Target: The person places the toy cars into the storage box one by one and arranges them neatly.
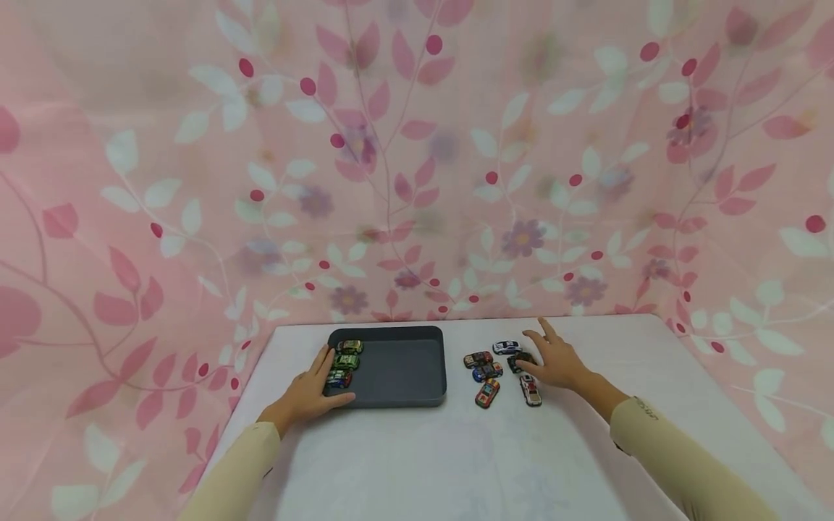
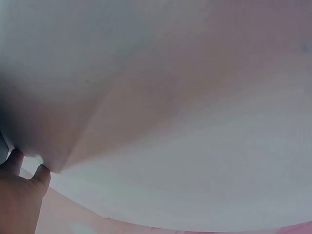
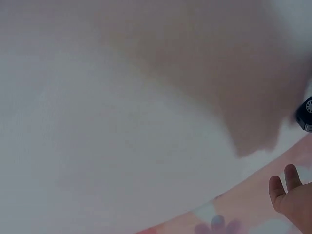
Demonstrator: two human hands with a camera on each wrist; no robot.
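On the white table, seen whole only from the head camera; wrist views mostly blurred cloth. Dark toy car under the right hand's spread, straight fingertips, among loose cars. Left hand flat, fingers relaxed, resting on the grey tray's near-left corner beside three parked cars.

White table with a dark grey tray and six loose toy cars.
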